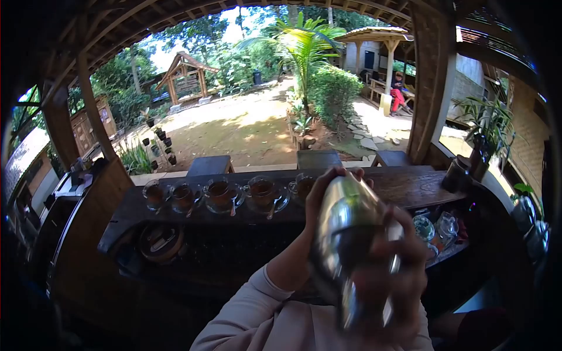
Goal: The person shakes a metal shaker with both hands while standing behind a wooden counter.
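A shiny metal shaker (342, 225) is held up in front of my chest, tilted and partly smeared by motion. My left hand (322, 196) wraps round its far end from the left. Round the nearer part, on the right, are the blurred fingers of my right hand (395, 263). Behind the shaker, glass cups of brown drink stand in a row on the wooden counter (404, 187). One cup (260, 190) sits on a glass saucer with a spoon (273, 209); another cup (304, 184) is partly hidden by my left hand.
Glassware (446, 225) stands on a lower shelf at the right. A round container (161, 241) sits below the counter at the left. Stools (209, 165) are beyond the counter, and a potted plant (483, 131) is at the right. A person (398, 93) sits far off under a shelter.
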`<control>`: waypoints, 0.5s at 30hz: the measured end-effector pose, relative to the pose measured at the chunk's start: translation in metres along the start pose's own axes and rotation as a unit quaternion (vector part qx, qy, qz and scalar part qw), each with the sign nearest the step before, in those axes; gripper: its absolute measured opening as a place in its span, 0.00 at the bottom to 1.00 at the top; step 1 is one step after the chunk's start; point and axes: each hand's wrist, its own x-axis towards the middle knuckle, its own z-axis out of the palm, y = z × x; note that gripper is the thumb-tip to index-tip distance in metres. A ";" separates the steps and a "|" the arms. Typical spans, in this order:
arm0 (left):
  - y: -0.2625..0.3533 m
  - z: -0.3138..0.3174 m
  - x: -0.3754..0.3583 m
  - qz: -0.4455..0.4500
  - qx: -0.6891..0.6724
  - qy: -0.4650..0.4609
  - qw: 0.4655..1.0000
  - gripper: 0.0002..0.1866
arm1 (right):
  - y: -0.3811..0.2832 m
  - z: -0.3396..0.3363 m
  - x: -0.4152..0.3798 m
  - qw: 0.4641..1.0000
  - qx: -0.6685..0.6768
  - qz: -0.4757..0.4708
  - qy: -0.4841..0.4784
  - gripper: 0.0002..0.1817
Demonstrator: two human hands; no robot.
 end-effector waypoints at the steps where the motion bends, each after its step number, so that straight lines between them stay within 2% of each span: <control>1: 0.016 0.010 -0.003 0.005 0.005 -0.050 0.999 0.13 | -0.014 0.009 -0.006 0.996 0.058 -0.048 0.055 0.23; 2: 0.029 0.019 -0.004 0.015 -0.002 -0.093 0.996 0.13 | -0.001 0.019 -0.006 0.995 0.072 -0.048 0.054 0.23; 3: 0.037 0.023 -0.009 0.025 -0.008 -0.133 0.991 0.13 | 0.020 0.034 -0.007 0.975 0.181 -0.109 0.074 0.21; 4: 0.036 0.017 -0.016 0.174 0.087 -0.047 0.980 0.14 | 0.033 0.044 -0.008 0.938 0.287 -0.170 0.097 0.20; 5: 0.034 0.014 -0.030 0.207 0.123 0.102 0.965 0.15 | 0.039 0.037 -0.012 0.980 0.196 0.024 -0.001 0.20; 6: 0.041 -0.016 -0.036 0.169 0.049 0.172 0.969 0.16 | 0.065 0.059 -0.023 0.987 0.136 0.082 -0.017 0.25; 7: 0.049 -0.046 -0.039 0.130 -0.026 0.234 0.963 0.16 | 0.071 0.089 -0.041 0.938 0.164 0.295 0.085 0.24; 8: 0.048 -0.047 -0.050 0.142 -0.019 0.240 0.960 0.16 | 0.069 0.094 -0.042 0.933 0.182 0.304 0.068 0.23; 9: 0.047 -0.046 -0.060 0.178 0.029 0.207 0.962 0.17 | 0.067 0.098 -0.041 0.927 0.199 0.312 0.053 0.23; 10: 0.051 -0.044 -0.061 0.213 0.077 0.166 0.960 0.17 | 0.052 0.089 -0.028 0.964 0.205 0.165 -0.018 0.21; 11: 0.063 -0.037 -0.064 0.225 0.082 0.166 0.957 0.17 | 0.035 0.080 -0.018 0.974 0.206 0.015 -0.089 0.19; 12: 0.076 -0.025 -0.072 0.203 0.071 0.014 0.977 0.15 | 0.031 0.088 -0.018 0.971 0.219 0.015 -0.091 0.19; 13: 0.086 -0.013 -0.079 0.175 0.062 -0.140 0.973 0.14 | 0.025 0.097 -0.017 0.964 0.259 -0.053 -0.044 0.17; 15: 0.100 0.000 -0.087 0.185 0.105 -0.169 0.962 0.12 | 0.011 0.114 -0.020 0.925 0.331 -0.178 0.060 0.12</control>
